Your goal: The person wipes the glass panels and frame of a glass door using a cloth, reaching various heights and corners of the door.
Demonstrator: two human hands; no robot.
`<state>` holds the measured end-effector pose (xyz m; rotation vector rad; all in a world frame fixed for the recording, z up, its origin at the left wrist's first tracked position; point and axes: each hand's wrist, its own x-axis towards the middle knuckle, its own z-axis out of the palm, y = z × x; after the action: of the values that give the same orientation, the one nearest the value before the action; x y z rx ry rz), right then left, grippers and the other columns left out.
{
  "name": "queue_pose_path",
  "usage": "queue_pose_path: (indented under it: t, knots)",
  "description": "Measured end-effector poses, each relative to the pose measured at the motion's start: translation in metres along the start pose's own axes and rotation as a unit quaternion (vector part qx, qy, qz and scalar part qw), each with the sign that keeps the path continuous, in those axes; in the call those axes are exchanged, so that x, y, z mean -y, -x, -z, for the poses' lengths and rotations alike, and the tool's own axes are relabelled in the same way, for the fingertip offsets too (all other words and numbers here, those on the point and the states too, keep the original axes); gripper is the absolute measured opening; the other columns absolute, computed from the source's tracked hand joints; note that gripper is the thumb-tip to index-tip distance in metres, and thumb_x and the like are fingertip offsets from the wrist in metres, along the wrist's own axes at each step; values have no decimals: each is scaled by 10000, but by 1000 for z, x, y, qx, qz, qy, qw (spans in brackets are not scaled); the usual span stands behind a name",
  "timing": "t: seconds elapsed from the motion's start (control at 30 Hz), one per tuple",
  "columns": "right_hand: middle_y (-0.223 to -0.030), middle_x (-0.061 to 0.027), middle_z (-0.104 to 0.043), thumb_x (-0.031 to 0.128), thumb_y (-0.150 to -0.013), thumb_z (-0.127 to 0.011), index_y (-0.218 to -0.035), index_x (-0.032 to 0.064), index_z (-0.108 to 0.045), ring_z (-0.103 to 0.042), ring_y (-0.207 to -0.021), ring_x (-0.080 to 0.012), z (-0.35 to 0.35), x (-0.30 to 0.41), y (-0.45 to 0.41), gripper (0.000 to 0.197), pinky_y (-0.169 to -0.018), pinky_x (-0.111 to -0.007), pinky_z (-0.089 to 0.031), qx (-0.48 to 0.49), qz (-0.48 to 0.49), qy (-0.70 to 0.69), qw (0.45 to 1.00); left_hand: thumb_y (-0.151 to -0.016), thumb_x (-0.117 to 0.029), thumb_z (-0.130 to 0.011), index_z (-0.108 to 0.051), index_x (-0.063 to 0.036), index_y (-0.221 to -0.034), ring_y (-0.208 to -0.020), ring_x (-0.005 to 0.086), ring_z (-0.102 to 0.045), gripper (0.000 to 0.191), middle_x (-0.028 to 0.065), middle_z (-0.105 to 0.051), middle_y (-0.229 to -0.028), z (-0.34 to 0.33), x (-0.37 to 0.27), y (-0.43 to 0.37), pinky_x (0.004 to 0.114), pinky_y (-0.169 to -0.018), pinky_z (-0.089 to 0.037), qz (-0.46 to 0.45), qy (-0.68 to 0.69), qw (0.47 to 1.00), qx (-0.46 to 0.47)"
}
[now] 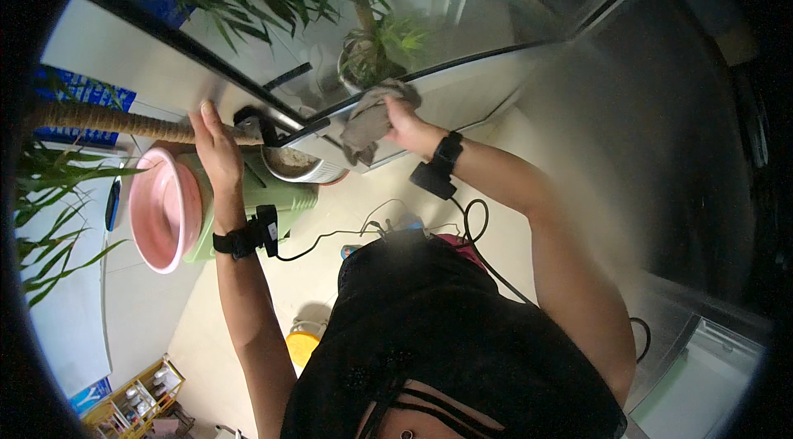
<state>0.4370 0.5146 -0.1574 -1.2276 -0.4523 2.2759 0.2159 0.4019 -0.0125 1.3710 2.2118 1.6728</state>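
Observation:
My right hand (406,124) grips a crumpled grey-brown cloth (370,123) against the lower frame of a glass door or panel (458,61). My left hand (217,138) is raised at the metal edge (217,89) of the frame on the left, its thumb pointing up; it holds no loose thing that I can see, and whether it presses on the edge is unclear. Between the hands is a black door handle or fitting (257,123). Both wrists wear black straps with small cabled boxes. Behind the glass stands a potted plant (365,61).
On the left, a pink plastic basin (166,210) rests on a green bin or crate (248,191), near a ringed plant trunk (124,120) and a white pot (303,166). A yellow-lidded container (302,346) stands on the floor. A yellow shelf rack (136,399) is at lower left. Cables hang before my body.

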Motion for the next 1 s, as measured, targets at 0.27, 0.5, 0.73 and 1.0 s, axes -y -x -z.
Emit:
queue_pose_path:
  t: [0.27, 0.5, 0.73, 1.0]
  knots:
    - [-1060, -60, -601, 272, -925, -447, -1036, 66, -567, -581, -966, -187, -75, -57, -1, 263, -875, -369, -474, 195, -86, -37, 976, -956, -409, -396, -497, 5, -1029, -670, 100, -398, 433, 7, -443, -738, 2, -9, -3, 232, -620, -360, 23, 1, 999, 42]
    - [-1064, -108, -617, 201, -908, -424, -1048, 37, -576, -591, -973, -234, -31, -17, 3, 264, -888, -400, -461, 130, -51, -51, 989, -970, -344, -384, -489, 31, -1060, -745, 118, -411, 399, 36, -477, -818, -2, -4, -3, 227, -703, -368, -11, 4, 999, 31]
    - [-1176, -109, -563, 256, -869, -460, -1113, 43, -552, -506, -1104, -269, 96, 59, 2, 337, -978, -415, -375, 64, 43, -89, 993, -972, -334, -379, -475, 32, -1098, -837, 163, -459, 399, 86, -527, -922, 9, 15, -5, 265, -794, -382, 33, 49, 998, 33]
    - [-1264, -141, -478, 196, -725, -664, -1205, 3, -466, -419, -1191, -292, 280, 154, 3, 554, -1012, -386, -341, -307, 381, 490, 722, -972, -347, -367, -418, 53, -1223, -997, 215, -492, 475, 162, -539, -1100, 8, 23, -8, 293, -900, -362, -40, -31, 998, 21]
